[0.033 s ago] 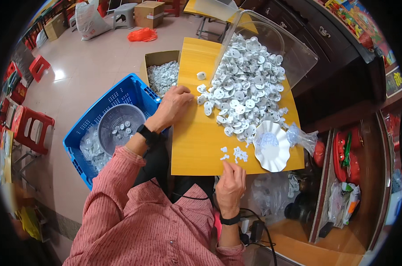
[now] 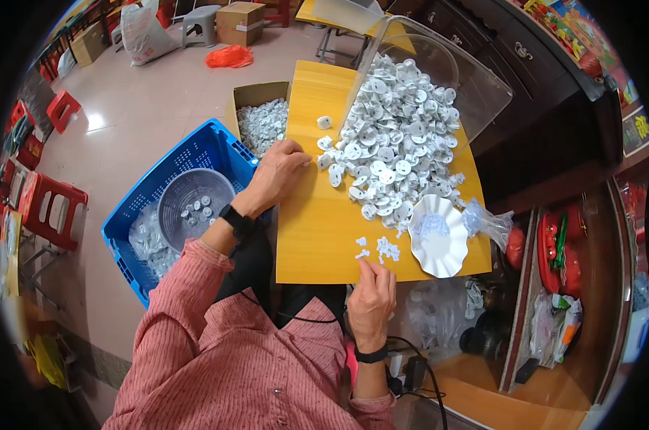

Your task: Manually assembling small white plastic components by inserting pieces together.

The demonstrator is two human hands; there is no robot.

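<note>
A yellow board (image 2: 310, 236) lies across my lap, with a big heap of round white plastic parts (image 2: 403, 136) on it. My left hand (image 2: 276, 172) rests at the board's left edge, its fingers curled together; whatever they hold, if anything, is hidden. Down at the front edge, my right hand (image 2: 371, 304) is closed in a pinch, thumb and fingertips beside a few tiny white pieces (image 2: 387, 249). What lies between those fingertips is too small to make out. A white fluted dish (image 2: 443, 259) with small clear bits in it stands to the right of the tiny pieces.
Left of the board, a blue crate (image 2: 142, 190) holds a grey basket (image 2: 195, 175) with several white parts, and plastic bags. Behind it stands a cardboard box (image 2: 260, 93) of small parts. A clear bin (image 2: 475, 79) lies tipped behind the heap. Dark cabinets are at the right.
</note>
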